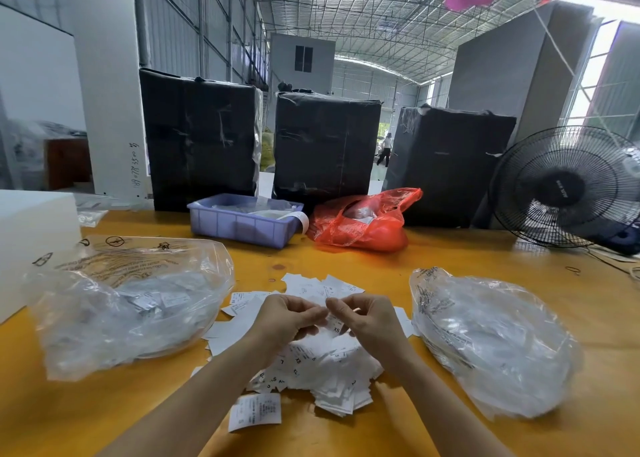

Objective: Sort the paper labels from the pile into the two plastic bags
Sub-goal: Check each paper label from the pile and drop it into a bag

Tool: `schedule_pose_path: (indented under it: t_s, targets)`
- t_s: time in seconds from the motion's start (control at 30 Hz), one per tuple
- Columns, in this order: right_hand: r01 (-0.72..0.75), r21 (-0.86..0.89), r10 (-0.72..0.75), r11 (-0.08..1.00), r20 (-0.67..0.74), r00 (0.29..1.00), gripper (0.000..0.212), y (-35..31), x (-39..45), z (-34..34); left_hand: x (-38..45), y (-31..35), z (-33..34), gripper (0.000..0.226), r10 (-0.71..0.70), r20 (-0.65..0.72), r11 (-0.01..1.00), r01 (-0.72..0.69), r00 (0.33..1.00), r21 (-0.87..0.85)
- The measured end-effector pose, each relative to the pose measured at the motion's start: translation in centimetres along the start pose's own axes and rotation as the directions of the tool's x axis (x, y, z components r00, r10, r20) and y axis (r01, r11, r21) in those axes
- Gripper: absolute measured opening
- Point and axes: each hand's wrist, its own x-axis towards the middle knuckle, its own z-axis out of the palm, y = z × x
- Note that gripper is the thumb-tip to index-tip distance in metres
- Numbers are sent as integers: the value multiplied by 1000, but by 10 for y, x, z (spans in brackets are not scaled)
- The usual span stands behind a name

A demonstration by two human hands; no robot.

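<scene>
Over the orange table (450,255), lower centre, both hands (left hand (287,318), right hand (367,318)) pinch one label (334,325) between curled fingertips above the pile (322,370).

Bare table (346,259) lies open beyond the pile (322,370); clear bags (131,304) flank both sides.

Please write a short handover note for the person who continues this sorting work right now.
Left hand and right hand: both pinch a small white paper label above the pile of white paper labels at the middle of the yellow wooden table.
Clear plastic bag on the left already holds labels; clear plastic bag on the right contents unclear.
Left: most of the pile is unsorted.
</scene>
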Motion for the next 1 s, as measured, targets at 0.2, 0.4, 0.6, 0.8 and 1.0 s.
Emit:
schedule_pose_path:
  t_s: [0.2,0.4,0.6,0.8,1.0]
  targets:
    - [-23,-9,22,1000,-67,997,20,4,2,-2,-2,1,1,4,-15,-13,1000,15,1000,12]
    - [-95,220,140,971,-203,969,38,5,4,-11,-2,3,2,8,-46,-25,998,47,999,36]
    - [-141,459,245,877,-175,954,9,0,5,-14,-4,5,2,7,-42,-28,997,44,999,64]
    - [-86,412,152,907,-130,980,6,-6,4,-10,-5,7,3,9,-59,-13,993,60,998,102]
    - [-42,306,94,951,-157,983,4,-4,3,-9,-7,8,3,7,-59,21,993,56,998,104]
